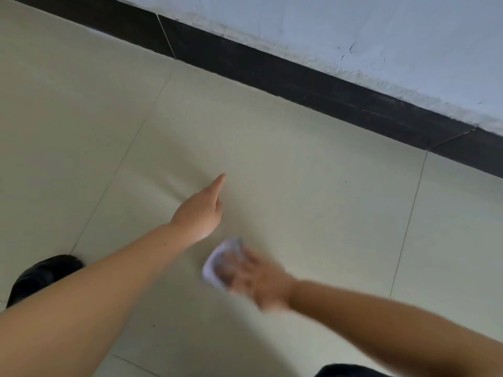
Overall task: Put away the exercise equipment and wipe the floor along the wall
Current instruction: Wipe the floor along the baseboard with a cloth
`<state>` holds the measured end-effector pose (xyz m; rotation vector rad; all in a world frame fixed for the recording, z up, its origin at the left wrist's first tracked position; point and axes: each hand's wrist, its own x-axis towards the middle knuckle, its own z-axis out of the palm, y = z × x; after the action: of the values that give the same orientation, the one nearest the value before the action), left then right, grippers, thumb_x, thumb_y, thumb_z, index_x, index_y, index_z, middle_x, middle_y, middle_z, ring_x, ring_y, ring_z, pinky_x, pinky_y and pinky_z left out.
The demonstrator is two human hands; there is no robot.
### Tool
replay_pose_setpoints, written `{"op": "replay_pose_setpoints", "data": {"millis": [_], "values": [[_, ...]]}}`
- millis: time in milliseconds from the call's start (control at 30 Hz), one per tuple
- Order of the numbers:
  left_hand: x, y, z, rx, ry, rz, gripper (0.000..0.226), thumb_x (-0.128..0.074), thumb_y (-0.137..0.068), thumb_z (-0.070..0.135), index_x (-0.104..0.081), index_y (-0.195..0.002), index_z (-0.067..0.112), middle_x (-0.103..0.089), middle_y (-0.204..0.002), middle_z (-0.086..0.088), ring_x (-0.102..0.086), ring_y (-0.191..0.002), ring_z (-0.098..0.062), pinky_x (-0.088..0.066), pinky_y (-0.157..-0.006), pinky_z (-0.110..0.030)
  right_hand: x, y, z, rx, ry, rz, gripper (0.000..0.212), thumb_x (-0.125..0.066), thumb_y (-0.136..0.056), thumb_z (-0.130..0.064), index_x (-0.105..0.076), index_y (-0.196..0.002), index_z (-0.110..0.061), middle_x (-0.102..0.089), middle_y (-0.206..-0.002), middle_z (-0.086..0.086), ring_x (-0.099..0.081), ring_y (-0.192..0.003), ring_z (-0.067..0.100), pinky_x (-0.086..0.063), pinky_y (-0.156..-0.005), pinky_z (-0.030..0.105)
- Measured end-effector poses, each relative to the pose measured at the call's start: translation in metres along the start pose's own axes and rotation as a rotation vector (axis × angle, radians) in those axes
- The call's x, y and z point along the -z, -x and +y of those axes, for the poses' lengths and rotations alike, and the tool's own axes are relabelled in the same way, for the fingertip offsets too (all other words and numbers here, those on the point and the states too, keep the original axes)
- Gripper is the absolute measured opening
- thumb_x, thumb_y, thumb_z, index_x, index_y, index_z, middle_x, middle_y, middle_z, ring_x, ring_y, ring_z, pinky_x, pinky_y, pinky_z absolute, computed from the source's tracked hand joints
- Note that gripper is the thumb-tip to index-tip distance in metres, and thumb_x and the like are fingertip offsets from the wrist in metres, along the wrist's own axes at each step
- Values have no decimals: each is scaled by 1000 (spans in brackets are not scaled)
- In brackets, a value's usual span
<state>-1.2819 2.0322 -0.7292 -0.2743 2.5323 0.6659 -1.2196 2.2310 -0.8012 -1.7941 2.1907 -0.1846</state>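
I'm seeing my right hand [261,278], blurred, pressing a pale cloth [221,261] flat on the floor tiles [299,159] near the dark skirting [299,83]. My left hand [201,210] is hovering, fingers straight, holding nothing.

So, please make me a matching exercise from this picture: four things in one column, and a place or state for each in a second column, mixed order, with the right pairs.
Things
1. left hand
2. right hand
3. black shoe
4. black skirting

Places or states
A. along the foot of the wall
B. on the pale cloth, blurred
C. fingers straight, holding nothing
D. on the floor tiles at the left edge

Pairs: 1-C, 2-B, 3-D, 4-A
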Motion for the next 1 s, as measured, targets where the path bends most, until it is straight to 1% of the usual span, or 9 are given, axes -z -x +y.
{"op": "replay_pose_setpoints", "data": {"millis": [167,300,400,500,633,733,833,933,1000], "values": [[-9,2,20,9,-284,-88,54,-29,-101,27,-11,-152,25,-17,-157,-17,-51,-122,-37,-43,-96,-40,0,35,-2,228,84,-134,59,-47,-89,-43,-39,-143,-18,-37,-151,4,-24,-143,30,-20,-113,54],[-11,9,24,3,-444,-107,52,-29,-102,31,-16,-151,25,-7,-159,-15,-52,-119,-37,-44,-92,-37,54,35,126,-428,69,135,48,-24,-102,-34,-29,-141,-6,-44,-144,19,-40,-132,42,-22,-111,58],[-6,11,28,11,-478,-164,52,-27,-102,33,-13,-151,26,-1,-159,-13,-52,-120,-36,-43,-92,-35,83,70,203,-919,58,45,69,-34,-100,-32,8,-150,-9,6,-159,14,5,-146,37,2,-117,54],[-3,8,33,20,-504,-194,52,-26,-103,34,-11,-152,25,0,-159,-15,-50,-123,-36,-43,-95,-34,82,90,201,-1066,-139,79,69,-42,-94,-7,-2,-151,-4,8,-159,16,11,-144,40,5,-117,47],[-4,8,34,23,-531,-216,53,-26,-102,34,-11,-152,23,-1,-159,-16,-49,-124,-37,-43,-96,-35,41,90,100,-811,-203,164,66,-27,-78,6,-29,-144,3,-21,-152,29,-12,-141,49,-10,-115,59],[-9,4,32,65,-528,-229,53,-28,-102,31,-14,-152,20,-4,-158,-18,-41,-133,-34,-40,-102,-38,-2,94,-15,-239,-104,152,56,-32,-83,-6,-39,-138,-11,-36,-149,15,-27,-140,37,-4,-118,49],[-21,4,45,97,-521,-190,57,-30,-100,23,-8,-152,20,1,-159,-15,-16,-145,-33,-24,-111,-53,-15,98,-50,60,-153,11,42,-28,-97,-12,-44,-135,-20,-43,-147,1,-33,-140,26,-23,-116,43],[-47,16,73,-27,-493,-120,68,-35,-99,21,7,-151,28,15,-159,-10,8,-147,-32,-13,-112,-59,-9,106,13,66,-71,-15,54,-38,-85,-9,-41,-138,-17,-41,-149,3,-27,-142,24,-16,-117,40],[-66,28,88,-58,-430,-118,68,-35,-99,26,9,-151,30,21,-158,-7,13,-146,-31,-13,-112,-59,8,116,71,-264,-76,91,59,-35,-82,-3,-40,-140,-12,-37,-150,10,-24,-142,31,-8,-119,39]]}}
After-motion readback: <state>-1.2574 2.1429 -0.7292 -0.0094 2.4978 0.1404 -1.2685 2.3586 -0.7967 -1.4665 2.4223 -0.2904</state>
